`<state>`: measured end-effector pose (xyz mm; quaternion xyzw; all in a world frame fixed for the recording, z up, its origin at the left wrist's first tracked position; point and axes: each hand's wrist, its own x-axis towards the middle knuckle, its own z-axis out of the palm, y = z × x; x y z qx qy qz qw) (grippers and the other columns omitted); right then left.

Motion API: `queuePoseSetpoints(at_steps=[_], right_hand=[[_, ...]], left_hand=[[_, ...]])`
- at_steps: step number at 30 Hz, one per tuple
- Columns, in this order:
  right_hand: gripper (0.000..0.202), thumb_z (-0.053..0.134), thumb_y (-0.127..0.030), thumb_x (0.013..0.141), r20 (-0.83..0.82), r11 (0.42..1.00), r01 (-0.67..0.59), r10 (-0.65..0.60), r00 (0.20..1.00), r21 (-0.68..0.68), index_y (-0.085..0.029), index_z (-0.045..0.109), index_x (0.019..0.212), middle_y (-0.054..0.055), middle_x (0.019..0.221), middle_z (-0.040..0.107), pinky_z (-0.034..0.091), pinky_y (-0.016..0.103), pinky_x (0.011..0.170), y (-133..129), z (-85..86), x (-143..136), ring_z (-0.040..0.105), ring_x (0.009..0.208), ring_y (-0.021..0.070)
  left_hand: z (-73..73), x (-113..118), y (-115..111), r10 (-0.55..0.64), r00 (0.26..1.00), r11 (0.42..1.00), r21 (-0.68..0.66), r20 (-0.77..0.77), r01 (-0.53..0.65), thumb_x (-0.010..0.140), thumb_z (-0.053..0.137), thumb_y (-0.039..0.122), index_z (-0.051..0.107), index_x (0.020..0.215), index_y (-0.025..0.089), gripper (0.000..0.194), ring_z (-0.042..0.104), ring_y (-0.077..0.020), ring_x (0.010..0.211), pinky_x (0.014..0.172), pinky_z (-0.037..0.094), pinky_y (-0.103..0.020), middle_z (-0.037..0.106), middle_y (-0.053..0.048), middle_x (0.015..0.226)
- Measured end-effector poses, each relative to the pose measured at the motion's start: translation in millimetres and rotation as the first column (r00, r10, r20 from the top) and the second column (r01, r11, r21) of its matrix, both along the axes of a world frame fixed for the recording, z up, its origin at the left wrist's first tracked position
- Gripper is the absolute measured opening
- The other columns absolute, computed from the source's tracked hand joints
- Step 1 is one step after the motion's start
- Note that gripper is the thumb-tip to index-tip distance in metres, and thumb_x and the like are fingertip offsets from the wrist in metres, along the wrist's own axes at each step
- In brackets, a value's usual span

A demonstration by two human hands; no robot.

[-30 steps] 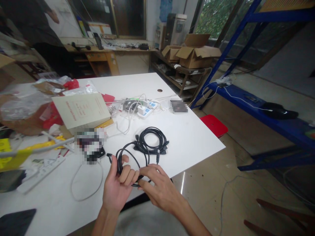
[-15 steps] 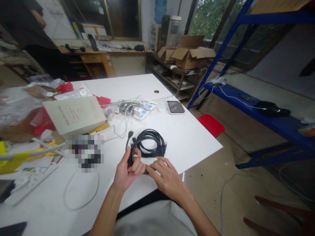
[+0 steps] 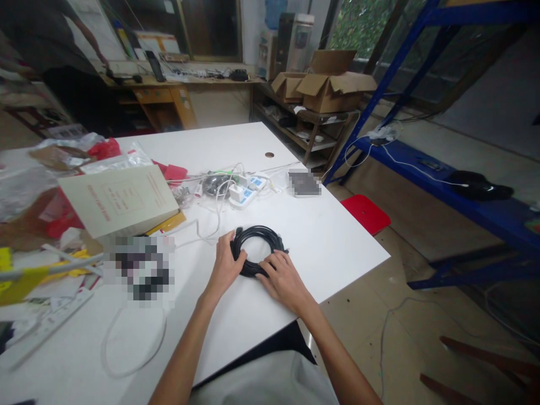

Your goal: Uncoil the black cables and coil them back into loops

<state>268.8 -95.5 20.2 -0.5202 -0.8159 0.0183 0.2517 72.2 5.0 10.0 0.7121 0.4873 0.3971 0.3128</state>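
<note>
On my feed, my left hand (image 3: 225,267) went from holding up separate loops to gripping the black cable coil (image 3: 258,231), right hand (image 3: 282,278) clasping it too. Smooth, rubbery-looking fat ring, sitting my side of the white plastic power strip (image 3: 248,197).

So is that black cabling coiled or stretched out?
Coiled: the black cabling forms round loops, white table showing through the middle, left hand and right hand holding it.
</note>
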Motion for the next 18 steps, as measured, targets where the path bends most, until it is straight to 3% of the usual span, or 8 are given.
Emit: queuePoseSetpoints(at_steps=[3,5,8,11,14,18], right_hand=[[0.046,0.069,-0.052,0.101,-0.010,0.999,0.037,-0.037,0.999,-0.025,-0.014,0.061,0.127,0.015,0.121,0.064,0.047,0.051,0.110,3,-9.8,-7,0.058,0.115,0.0299],[0.045,0.069,-0.052,0.101,0.016,0.998,0.057,-0.057,0.998,-0.015,-0.015,0.061,0.124,0.013,0.114,0.067,0.045,0.051,0.110,6,-16.4,-11,0.059,0.110,0.0293],[0.026,0.068,-0.039,0.104,0.068,0.998,0.067,-0.068,0.995,0.011,-0.017,0.064,0.115,0.007,0.100,0.067,0.045,0.048,0.106,8,-23.1,-15,0.059,0.099,0.0264],[0.005,0.064,-0.019,0.104,0.109,0.999,0.024,-0.027,0.994,0.029,-0.017,0.065,0.108,0.006,0.099,0.066,0.045,0.043,0.096,3,-24.5,-16,0.056,0.093,0.0239],[0.016,0.056,-0.008,0.103,0.122,1.000,-0.003,0.000,0.992,0.023,-0.018,0.066,0.109,0.007,0.104,0.066,0.044,0.040,0.091,-1,-24.5,-13,0.055,0.092,0.0226],[0.024,0.054,-0.005,0.102,0.123,1.000,0.007,-0.007,0.992,0.002,-0.020,0.068,0.114,0.008,0.110,0.067,0.043,0.039,0.091,6,-24.7,4,0.055,0.096,0.0228]], left_hand=[[-8.9,0,-2,-0.030,0.998,0.998,0.057,-0.050,0.033,0.095,0.060,0.024,0.044,0.151,0.016,0.059,0.051,-0.0329,0.140,0.122,0.039,-0.055,0.055,-0.020,0.145],[-11.3,1,-3,-0.021,0.996,0.995,0.095,-0.082,0.029,0.095,0.060,0.023,0.044,0.152,0.017,0.060,0.050,-0.0331,0.142,0.122,0.039,-0.056,0.055,-0.019,0.147],[-10.3,3,-7,0.001,0.995,0.993,0.117,-0.104,0.011,0.092,0.063,0.019,0.046,0.153,0.019,0.063,0.051,-0.0336,0.141,0.122,0.040,-0.058,0.056,-0.018,0.146],[-7.7,5,-13,0.007,0.996,0.995,0.105,-0.091,0.003,0.086,0.059,0.008,0.048,0.152,0.022,0.069,0.053,-0.0321,0.141,0.122,0.042,-0.056,0.058,-0.015,0.147],[-6.2,8,-17,0.010,0.997,0.996,0.086,-0.072,-0.004,0.081,0.056,0.002,0.051,0.150,0.023,0.073,0.055,-0.0307,0.139,0.121,0.044,-0.054,0.061,-0.013,0.146],[-1.8,16,-15,-0.008,0.997,0.994,0.106,-0.075,0.016,0.095,0.059,0.014,0.052,0.149,0.023,0.055,0.056,-0.0304,0.138,0.120,0.045,-0.053,0.062,-0.014,0.144]])
